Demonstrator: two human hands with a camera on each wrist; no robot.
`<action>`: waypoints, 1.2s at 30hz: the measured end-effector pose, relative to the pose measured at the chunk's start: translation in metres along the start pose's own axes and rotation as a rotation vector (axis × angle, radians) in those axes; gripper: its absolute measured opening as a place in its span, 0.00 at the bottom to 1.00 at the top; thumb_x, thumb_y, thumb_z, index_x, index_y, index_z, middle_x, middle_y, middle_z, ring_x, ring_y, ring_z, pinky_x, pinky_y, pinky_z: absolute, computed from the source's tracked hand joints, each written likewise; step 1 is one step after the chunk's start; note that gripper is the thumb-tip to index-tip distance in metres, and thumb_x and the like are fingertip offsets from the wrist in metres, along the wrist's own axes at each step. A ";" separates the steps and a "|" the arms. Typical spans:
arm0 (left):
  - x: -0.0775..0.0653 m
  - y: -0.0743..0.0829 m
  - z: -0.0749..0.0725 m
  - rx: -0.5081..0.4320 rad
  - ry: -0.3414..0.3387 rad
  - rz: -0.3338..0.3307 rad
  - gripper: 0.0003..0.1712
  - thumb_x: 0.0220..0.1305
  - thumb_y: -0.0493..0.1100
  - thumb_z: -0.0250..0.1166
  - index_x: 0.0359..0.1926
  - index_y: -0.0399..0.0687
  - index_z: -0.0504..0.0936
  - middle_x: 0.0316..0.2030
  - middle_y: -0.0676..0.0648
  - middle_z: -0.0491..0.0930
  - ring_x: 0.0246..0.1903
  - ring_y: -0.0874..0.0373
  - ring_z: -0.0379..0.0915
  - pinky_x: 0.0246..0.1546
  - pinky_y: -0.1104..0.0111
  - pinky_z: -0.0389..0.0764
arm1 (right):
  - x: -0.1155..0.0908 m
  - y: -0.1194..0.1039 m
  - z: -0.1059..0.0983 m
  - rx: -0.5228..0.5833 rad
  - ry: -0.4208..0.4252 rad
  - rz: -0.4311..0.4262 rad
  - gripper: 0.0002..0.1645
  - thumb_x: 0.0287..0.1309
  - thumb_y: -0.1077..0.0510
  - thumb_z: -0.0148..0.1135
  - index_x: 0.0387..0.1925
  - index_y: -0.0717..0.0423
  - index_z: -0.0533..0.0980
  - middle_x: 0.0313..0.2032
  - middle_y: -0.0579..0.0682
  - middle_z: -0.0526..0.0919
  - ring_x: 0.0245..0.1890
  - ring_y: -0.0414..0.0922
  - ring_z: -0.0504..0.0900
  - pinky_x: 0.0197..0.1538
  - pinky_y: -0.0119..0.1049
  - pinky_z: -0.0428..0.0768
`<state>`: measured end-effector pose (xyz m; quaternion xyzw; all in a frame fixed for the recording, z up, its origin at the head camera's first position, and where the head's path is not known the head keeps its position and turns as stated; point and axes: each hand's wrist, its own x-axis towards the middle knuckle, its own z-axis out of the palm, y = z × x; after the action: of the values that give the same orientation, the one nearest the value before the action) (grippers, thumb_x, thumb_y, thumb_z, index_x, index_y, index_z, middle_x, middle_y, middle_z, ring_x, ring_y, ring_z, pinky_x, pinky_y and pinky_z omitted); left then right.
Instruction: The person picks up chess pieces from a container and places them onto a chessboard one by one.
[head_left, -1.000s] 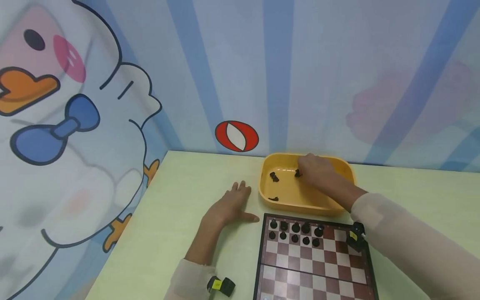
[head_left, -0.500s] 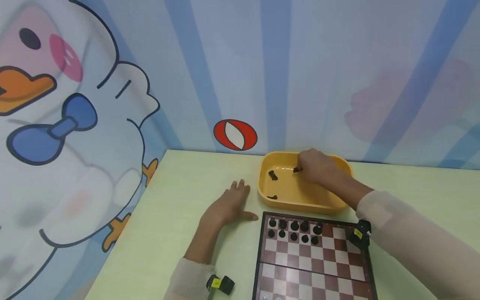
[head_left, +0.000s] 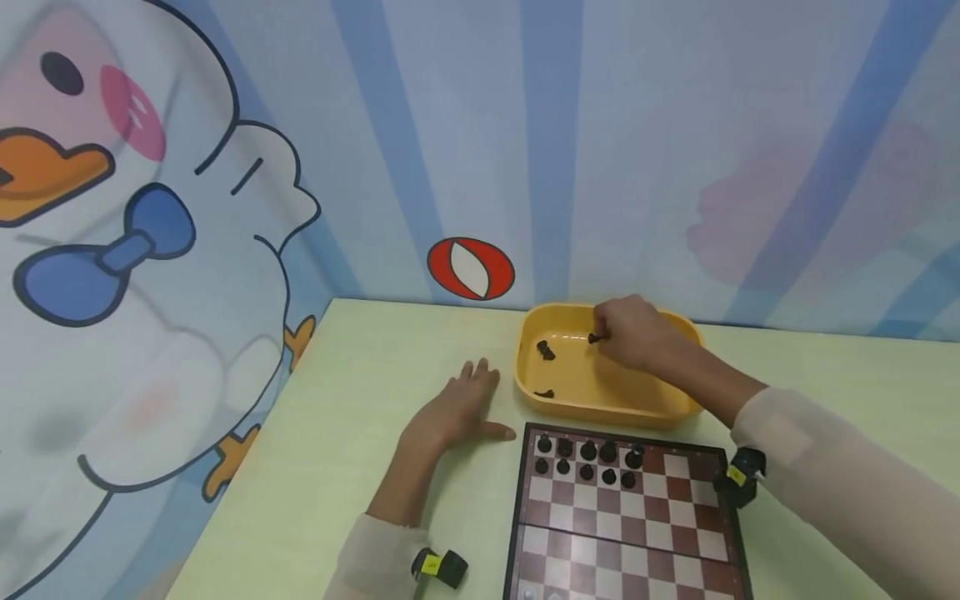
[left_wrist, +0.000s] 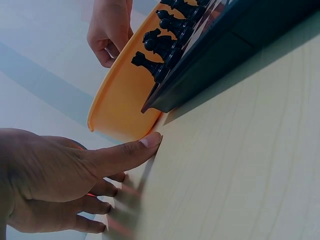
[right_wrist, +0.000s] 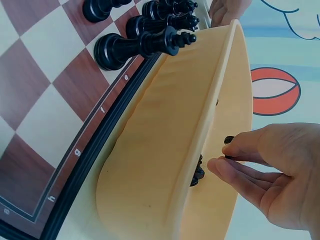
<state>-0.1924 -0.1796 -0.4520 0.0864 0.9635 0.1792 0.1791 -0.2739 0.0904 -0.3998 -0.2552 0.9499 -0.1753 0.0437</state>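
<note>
My right hand (head_left: 633, 335) is over the yellow plastic tray (head_left: 600, 413), pinching a small black chess piece (right_wrist: 229, 139) between thumb and fingertips. Most of that piece is covered by the fingers, so its kind cannot be told. More black chess pieces (head_left: 545, 351) lie at the tray's left side. Palm down on the table, my left hand (head_left: 452, 412) has its fingers spread and its thumb near the chessboard's corner. The chessboard (head_left: 671, 536) lies in front of the tray, with black chessmen (head_left: 588, 451) standing in two rows at its far left.
The pale table (head_left: 292, 467) meets a printed blue wall (head_left: 480, 150) just behind the tray. A few pale pieces (head_left: 528, 593) show at the bottom edge of the head view, cut off. Wrist cameras (head_left: 452, 569) sit on both sleeves.
The right hand has risen slightly in the tray and turned, its wrist shifting to the right. The piece at its fingertips moved with it. My left hand has stayed in place.
</note>
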 end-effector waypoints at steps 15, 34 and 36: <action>0.000 0.004 -0.001 0.012 -0.009 0.006 0.58 0.59 0.55 0.81 0.82 0.44 0.62 0.84 0.39 0.50 0.85 0.41 0.42 0.82 0.49 0.52 | -0.028 0.009 -0.014 0.076 0.073 -0.006 0.04 0.63 0.65 0.69 0.36 0.61 0.88 0.35 0.55 0.92 0.37 0.53 0.90 0.42 0.49 0.88; 0.000 0.006 0.000 0.011 -0.007 -0.009 0.58 0.59 0.57 0.81 0.82 0.44 0.62 0.84 0.39 0.50 0.85 0.41 0.42 0.81 0.48 0.54 | -0.061 0.018 -0.027 0.177 0.125 0.019 0.10 0.67 0.64 0.68 0.46 0.62 0.90 0.42 0.60 0.92 0.38 0.53 0.92 0.39 0.46 0.88; 0.000 0.007 -0.001 0.009 -0.003 -0.017 0.58 0.59 0.57 0.81 0.82 0.45 0.62 0.85 0.40 0.50 0.85 0.41 0.42 0.81 0.47 0.55 | -0.065 0.018 -0.029 0.183 0.137 0.013 0.10 0.67 0.64 0.69 0.46 0.61 0.90 0.42 0.59 0.93 0.38 0.52 0.92 0.39 0.45 0.88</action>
<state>-0.1920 -0.1734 -0.4488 0.0791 0.9647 0.1731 0.1819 -0.2315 0.1468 -0.3792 -0.2312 0.9323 -0.2782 0.0029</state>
